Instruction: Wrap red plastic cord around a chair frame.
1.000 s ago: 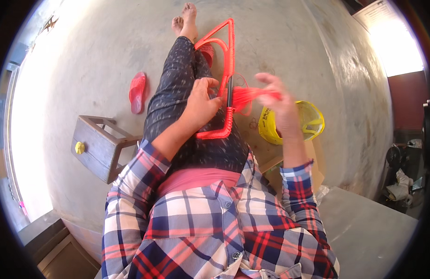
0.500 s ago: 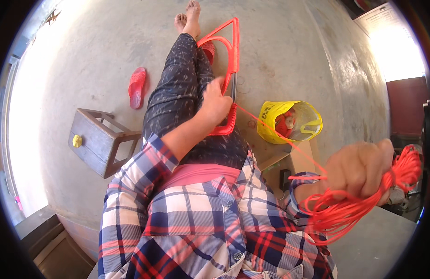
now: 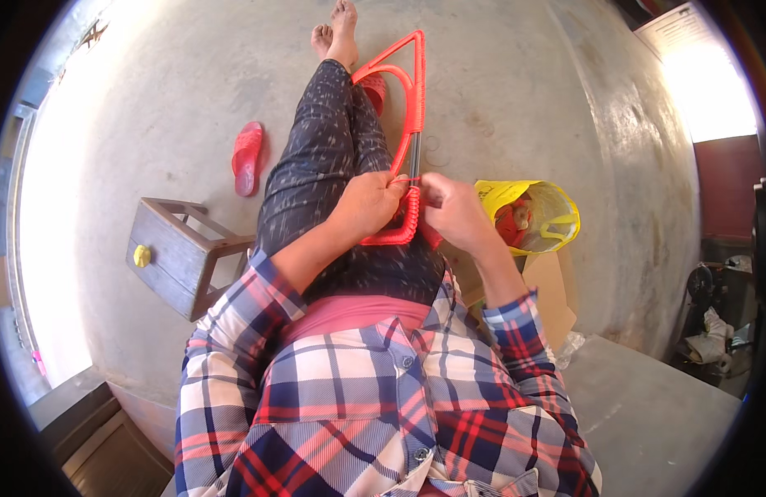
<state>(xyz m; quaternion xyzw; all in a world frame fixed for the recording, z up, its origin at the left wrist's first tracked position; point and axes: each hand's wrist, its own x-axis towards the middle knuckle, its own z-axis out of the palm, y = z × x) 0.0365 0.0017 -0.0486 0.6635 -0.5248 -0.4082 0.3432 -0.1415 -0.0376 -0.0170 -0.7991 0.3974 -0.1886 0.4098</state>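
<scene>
Frame (image 3: 418, 108) — angular, red-corded — shows one dark stretch.

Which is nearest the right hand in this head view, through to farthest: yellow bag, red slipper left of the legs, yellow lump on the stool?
1. Yellow bag, right of the right hand.
2. Red slipper, left of the legs.
3. Yellow lump, far left, on the stool.
</scene>
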